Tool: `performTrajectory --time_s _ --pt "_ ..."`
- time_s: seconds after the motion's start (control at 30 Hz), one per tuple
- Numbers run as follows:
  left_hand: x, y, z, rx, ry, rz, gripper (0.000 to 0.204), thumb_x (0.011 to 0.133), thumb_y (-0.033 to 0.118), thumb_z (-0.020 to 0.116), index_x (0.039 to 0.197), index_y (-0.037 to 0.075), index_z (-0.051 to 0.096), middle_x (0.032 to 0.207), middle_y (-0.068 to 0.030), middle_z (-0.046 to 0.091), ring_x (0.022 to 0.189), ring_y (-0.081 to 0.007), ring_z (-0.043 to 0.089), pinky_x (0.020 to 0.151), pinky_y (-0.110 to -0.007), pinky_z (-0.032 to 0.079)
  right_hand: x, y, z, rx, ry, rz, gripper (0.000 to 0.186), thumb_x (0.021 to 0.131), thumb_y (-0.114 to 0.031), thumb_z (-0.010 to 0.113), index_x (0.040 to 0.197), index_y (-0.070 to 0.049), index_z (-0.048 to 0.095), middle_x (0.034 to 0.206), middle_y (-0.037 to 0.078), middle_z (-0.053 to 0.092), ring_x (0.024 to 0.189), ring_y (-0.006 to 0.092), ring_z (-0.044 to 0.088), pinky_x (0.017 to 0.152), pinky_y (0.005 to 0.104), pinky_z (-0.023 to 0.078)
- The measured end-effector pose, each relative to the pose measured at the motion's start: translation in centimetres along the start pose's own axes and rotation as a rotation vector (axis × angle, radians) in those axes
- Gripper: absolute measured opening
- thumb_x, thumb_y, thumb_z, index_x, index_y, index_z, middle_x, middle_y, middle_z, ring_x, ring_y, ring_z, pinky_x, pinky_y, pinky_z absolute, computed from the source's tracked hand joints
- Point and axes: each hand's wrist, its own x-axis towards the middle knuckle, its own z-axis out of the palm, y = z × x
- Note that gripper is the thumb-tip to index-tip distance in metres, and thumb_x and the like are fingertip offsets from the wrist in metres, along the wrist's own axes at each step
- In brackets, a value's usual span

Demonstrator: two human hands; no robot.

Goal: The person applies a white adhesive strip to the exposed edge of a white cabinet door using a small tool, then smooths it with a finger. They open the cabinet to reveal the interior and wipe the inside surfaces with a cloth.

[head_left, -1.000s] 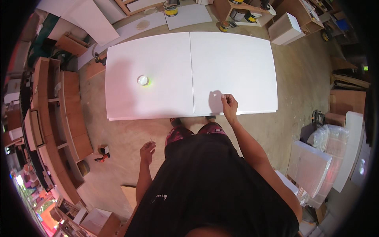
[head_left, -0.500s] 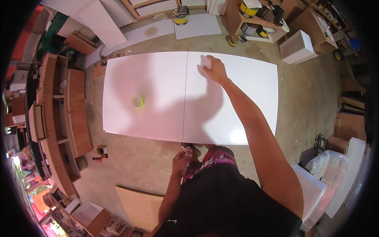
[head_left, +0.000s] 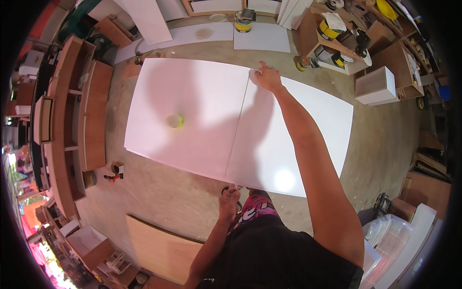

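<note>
Two large white panels lie side by side before me, the left panel (head_left: 192,149) and the right panel (head_left: 308,130), meeting at a narrow dark seam. My right hand (head_left: 268,77) is stretched out to their far edge beside the seam, fingers apart and nothing held. Near the close edge, my left hand (head_left: 229,202) is closed, with a thin whitish tip showing at its fingers; its kind is too small to make out. On the left panel shows a blurred round spot with a yellow-green rim (head_left: 175,121). Shadows of my head and arm fall across both panels.
Wooden cabinet frames (head_left: 94,115) stand along the left. A wood sheet (head_left: 161,250) lies at the lower left, and a red-and-black tool (head_left: 114,177) on the floor. Paint cans, including a yellow-banded can (head_left: 243,23), stand at the back. A white box (head_left: 375,86) sits at the right.
The view has turned, so the panels look tilted. My right hand has moved left across the right panel to the far edge by the seam. My left hand is nearer the close edge.
</note>
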Motion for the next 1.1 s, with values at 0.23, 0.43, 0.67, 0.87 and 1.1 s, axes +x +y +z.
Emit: performTrajectory --time_s 0.23,0.43,0.67,0.87,1.1 --pt "1.3 -0.3 1.4 -0.050 -0.012 0.063 0.013 0.101 0.008 0.065 0.112 0.002 0.066 0.098 0.0009 0.062 0.092 -0.0074 0.056 0.084 -0.022 0.044 0.8 -0.5 -0.3 0.042 -0.025 0.033 0.070 0.100 -0.056 0.045 0.149 -0.007 0.044 0.114 0.011 0.074 0.118 0.0346 0.065 0.105 0.0531 0.042" --pt "1.6 -0.5 1.7 -0.120 0.025 0.018 0.016 0.098 0.008 0.069 0.113 0.002 0.067 0.106 0.0016 0.065 0.100 -0.0079 0.058 0.095 -0.024 0.043 1.4 -0.4 -0.3 0.128 -0.086 0.089 0.072 0.100 -0.062 0.041 0.147 -0.008 0.048 0.121 0.019 0.071 0.123 0.0382 0.062 0.110 0.0576 0.035" --pt "1.6 0.0 3.9 -0.062 0.108 0.065 0.021 0.098 0.009 0.069 0.117 0.001 0.065 0.106 -0.0008 0.066 0.101 -0.0088 0.060 0.093 -0.024 0.045 2.5 0.5 0.3 0.106 -0.092 0.096 0.074 0.098 -0.068 0.040 0.139 -0.008 0.054 0.127 0.021 0.068 0.123 0.0398 0.062 0.109 0.0583 0.037" --pt "2.2 -1.0 4.2 -0.170 0.182 0.044 0.024 0.100 0.009 0.066 0.120 -0.001 0.063 0.109 -0.0032 0.066 0.102 -0.0092 0.060 0.093 -0.023 0.046 2.0 -1.6 -0.8 0.044 -0.072 0.122 0.084 0.094 -0.077 0.040 0.138 -0.006 0.051 0.125 0.019 0.069 0.124 0.0362 0.062 0.106 0.0517 0.040" --pt "0.3 1.0 6.0 -0.280 0.208 0.026 0.026 0.102 0.008 0.062 0.125 -0.003 0.058 0.115 -0.0043 0.062 0.100 -0.0095 0.058 0.092 -0.024 0.047 1.0 -4.2 -3.3 -0.062 -0.080 0.126 0.100 0.076 -0.084 0.060 0.135 -0.003 0.052 0.127 0.020 0.066 0.122 0.0353 0.062 0.106 0.0564 0.037"
